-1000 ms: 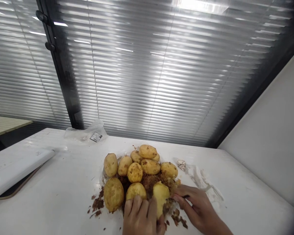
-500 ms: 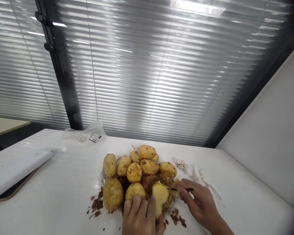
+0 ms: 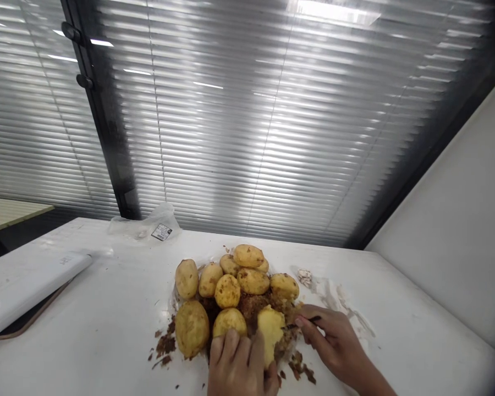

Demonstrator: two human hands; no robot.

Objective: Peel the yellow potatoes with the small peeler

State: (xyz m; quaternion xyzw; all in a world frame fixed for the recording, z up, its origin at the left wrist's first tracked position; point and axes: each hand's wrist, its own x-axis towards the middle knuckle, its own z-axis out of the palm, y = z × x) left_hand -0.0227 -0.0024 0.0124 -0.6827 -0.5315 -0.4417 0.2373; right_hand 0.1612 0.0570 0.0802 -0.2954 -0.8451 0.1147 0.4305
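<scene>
My left hand (image 3: 241, 366) is closed around a partly peeled, pale yellow potato (image 3: 270, 330) at the bottom centre. A thin dark tool (image 3: 313, 319) is pinched in the fingers of my right hand (image 3: 334, 338), its tip against the potato's right side. Just beyond my left fingers lies an unpeeled potato (image 3: 230, 322), with a larger one (image 3: 192, 329) to its left. Several more unpeeled potatoes (image 3: 253, 281) are heaped behind, on brown peelings (image 3: 251, 305) and clear plastic.
A clear plastic bag (image 3: 159, 225) with a label lies at the table's back left. A white device (image 3: 37, 291) rests on a dark, brown-edged object at the left. Scraps (image 3: 304, 277) and pale strips lie right of the heap. Blinds (image 3: 231, 110) stand behind the table (image 3: 119, 308).
The tool's tip has moved slightly down along the potato's right side, and its handle is more tilted. My left hand still holds the potato.
</scene>
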